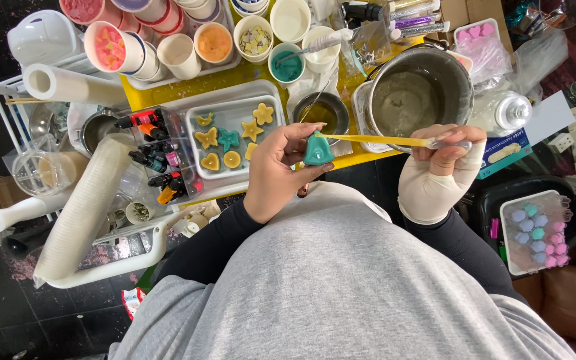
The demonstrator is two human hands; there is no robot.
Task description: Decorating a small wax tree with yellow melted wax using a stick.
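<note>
Pinching a small teal heart-shaped piece [318,151] between thumb and fingertips, the left hand [281,170] is holding it up just in front of the person's grey-clad belly, its fingers clamped on the piece's lower sides. The right hand [443,170], wearing a pale glove pulled down so that the fingers show, is gripping the far end of a clear pipette filled with yellow liquid [381,140]; its fingers are closed around the bulb end. The pipette is running level from that grip across to the left hand's grip, its tip touching the top of the teal piece.

Just beyond the pipette's shaft, a large steel pot [421,90] holding pale melted matter is sitting on the yellow table [235,77]. Beyond the left hand's grip a small dark bowl of amber liquid [321,112] is standing, and to the outer side of that grip a clear tray [225,110] is carrying yellow and teal shapes: stars, hearts, a butterfly. Farther out on that side, small dropper bottles [158,157] are lying in a clear box. Well to the outer side of the right hand's grip, a tray of pastel pink and teal pieces [538,233] is resting low down.
</note>
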